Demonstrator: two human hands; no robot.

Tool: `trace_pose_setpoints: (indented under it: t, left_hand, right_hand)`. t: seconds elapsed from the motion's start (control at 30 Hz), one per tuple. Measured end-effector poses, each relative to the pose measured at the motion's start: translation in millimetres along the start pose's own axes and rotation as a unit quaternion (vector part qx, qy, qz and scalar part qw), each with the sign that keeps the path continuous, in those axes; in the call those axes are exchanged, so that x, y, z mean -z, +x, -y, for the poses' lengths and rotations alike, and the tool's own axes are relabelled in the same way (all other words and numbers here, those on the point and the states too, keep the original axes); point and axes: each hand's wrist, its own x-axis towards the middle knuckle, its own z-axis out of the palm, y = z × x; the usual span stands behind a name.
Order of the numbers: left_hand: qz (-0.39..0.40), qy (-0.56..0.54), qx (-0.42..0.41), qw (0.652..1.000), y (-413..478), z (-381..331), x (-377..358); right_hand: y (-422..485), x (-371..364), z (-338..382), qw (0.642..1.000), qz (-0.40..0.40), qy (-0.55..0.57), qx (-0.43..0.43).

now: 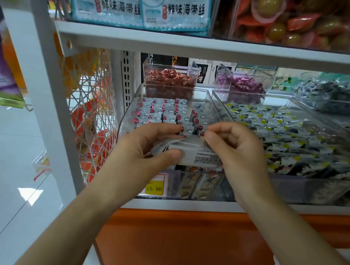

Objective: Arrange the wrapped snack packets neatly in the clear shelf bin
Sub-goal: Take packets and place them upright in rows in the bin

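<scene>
The white shelf [200, 46] fills the frame. At centre of its lower tier sits the clear shelf bin [129, 110], with a neighbouring bin [218, 102] of yellow-marked packets to its right. In the centre bin, rows of red-and-white snack packets [161, 111] stand on edge toward the back; the front part is hidden behind the hands. Just above that front part, a stack of packets [195, 154] is held between both hands. The left grip [147, 144] is closed round the stack's left end, thumb on the near face and fingers over the top. The right grip [236, 151] is curled at the right end, thumb and forefinger seemingly pinching the upper edge. To do this step well, keep the stack squeezed square, lower it in line with the rows, and let go only once it stands on edge.
</scene>
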Motion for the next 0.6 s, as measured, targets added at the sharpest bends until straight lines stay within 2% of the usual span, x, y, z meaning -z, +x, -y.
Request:
trace_pose_setpoints:
  t: [0.07, 0.17, 0.27, 0.33, 0.43, 0.5, 0.6]
  left_hand:
    - [-0.023, 0.011, -0.003, 1.000, 0, 2, 1]
    - [-0.088, 0.006, 0.005, 0.996, 2, 3, 5]
    - [-0.131, 0.005, 0.010, 0.991, 5, 1, 11]
    - [-0.163, 0.108, -0.035, 0.980, 10, 2, 19]
    - [-0.224, 0.308, -0.085, 0.921, 19, 9, 42]
    - [-0.203, 0.391, -0.063, 0.895, 25, 20, 52]
    - [-0.113, 0.451, -0.016, 0.885, 23, 38, 47]
  right_hand:
    - [0, 1, -1, 1.000, 0.017, 0.018, -0.009]
    - [0, 2, -2, 0.986, 0.101, 0.119, -0.057]
    - [0, 0, -3, 0.987, 0.133, 0.080, -0.040]
    - [3, -1, -1, 0.990, 0.110, 0.085, -0.033]
    - [14, -3, 2, 0.995, 0.046, 0.088, -0.018]
    - [27, -10, 4, 0.999, 0.033, 0.026, 0.001]
    - [49, -32, 5, 0.996, 0.053, -0.068, 0.034]
